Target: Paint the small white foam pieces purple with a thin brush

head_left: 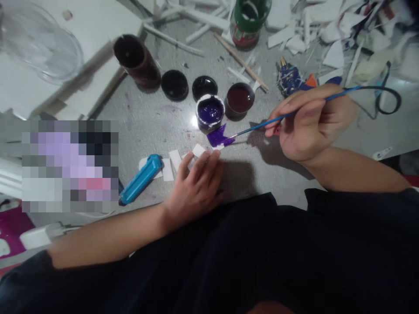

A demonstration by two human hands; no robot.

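My right hand (307, 124) is closed on a thin blue paintbrush (262, 125) whose tip touches a small piece painted purple (218, 137) on the grey floor. Just behind that piece stands an open pot of purple paint (210, 112). My left hand (196, 185) rests with fingers flat and together on small white pieces (199, 151), pressing them down close to the purple one. More white pieces (172, 165) lie to its left.
A blue utility knife (140, 179) lies left of my left hand. A pot of dark red paint (240, 99), two black lids (174, 84), a dark cylinder (137, 61), a green-lidded jar (250, 19), a glue gun (291, 80) and white scraps (294, 30) crowd the back.
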